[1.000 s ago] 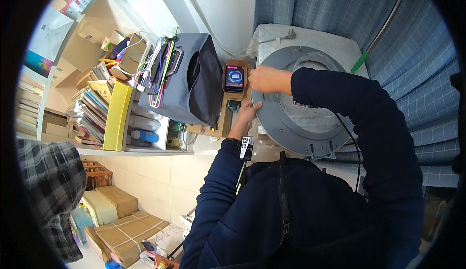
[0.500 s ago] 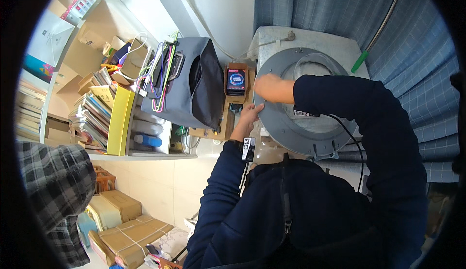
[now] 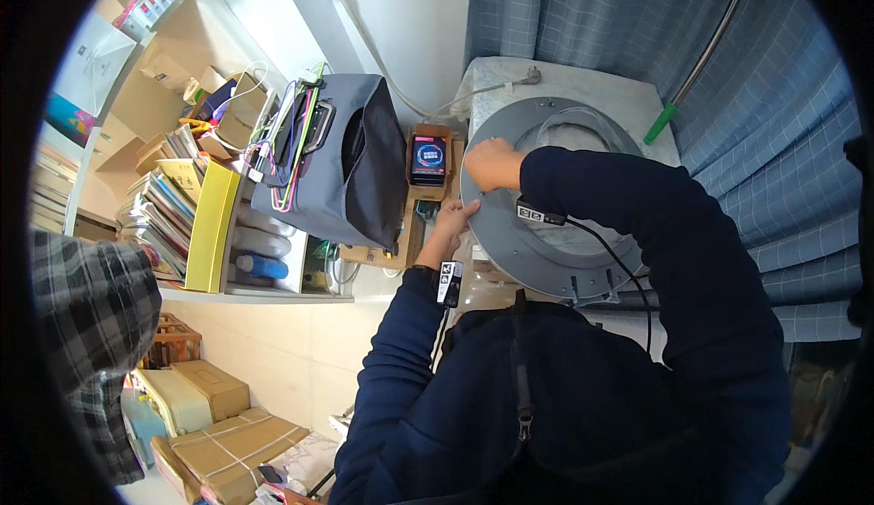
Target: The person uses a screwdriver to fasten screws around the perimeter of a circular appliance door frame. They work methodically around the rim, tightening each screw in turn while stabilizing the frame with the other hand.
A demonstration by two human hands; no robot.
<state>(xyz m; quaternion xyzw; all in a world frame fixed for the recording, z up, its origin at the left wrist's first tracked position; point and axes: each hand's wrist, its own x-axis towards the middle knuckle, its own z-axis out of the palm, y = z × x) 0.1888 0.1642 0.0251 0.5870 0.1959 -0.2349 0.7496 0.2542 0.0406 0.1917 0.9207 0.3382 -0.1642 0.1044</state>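
Note:
A round grey washing machine door (image 3: 499,243) with a clear bowl-shaped window (image 3: 580,132) lies flat on a cloth-covered top (image 3: 628,86). My left hand (image 3: 449,224) grips its left rim, the thumb on top and the other fingers mostly hidden below. Just beyond it, my right hand (image 3: 492,164) is curled into a fist over the upper left of the ring. Whatever those fingers hold, if anything, is out of sight. My right forearm reaches across the door and covers part of the window.
Left of the door stands a small open carton (image 3: 429,161) with a dark box inside. Farther left are a grey fabric bag (image 3: 337,173), hangers (image 3: 296,145) and a yellow file holder (image 3: 212,227). A green-ended pole (image 3: 696,77) leans by the blue curtain (image 3: 619,13). A person in a checked sleeve (image 3: 91,314) is at left.
The whole view has shifted slightly, so most things sit a little farther left. Both hands stay at the door's left rim, with the right one still curled.

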